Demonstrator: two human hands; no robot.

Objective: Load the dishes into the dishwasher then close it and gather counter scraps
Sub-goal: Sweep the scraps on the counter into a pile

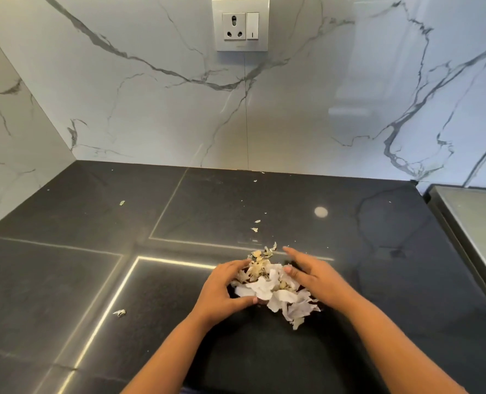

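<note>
A pile of white and yellowish scraps [273, 288] lies on the black counter [94, 265] in the lower middle of the head view. My left hand [221, 288] cups the pile's left side, fingers and thumb curved against it. My right hand [312, 275] lies against the pile's right side with its fingers fairly straight and the thumb touching the scraps. A few loose bits stay apart from the pile: one at the front left [119, 312], one at the back left [121, 203], two small ones [255, 226] just behind the pile. No dishwasher or dishes are in view.
A marble backsplash [150, 109] rises behind the counter and along the left. A wall socket with a switch [240, 24] sits high in the middle. A steel surface [474, 223] borders the counter at the right.
</note>
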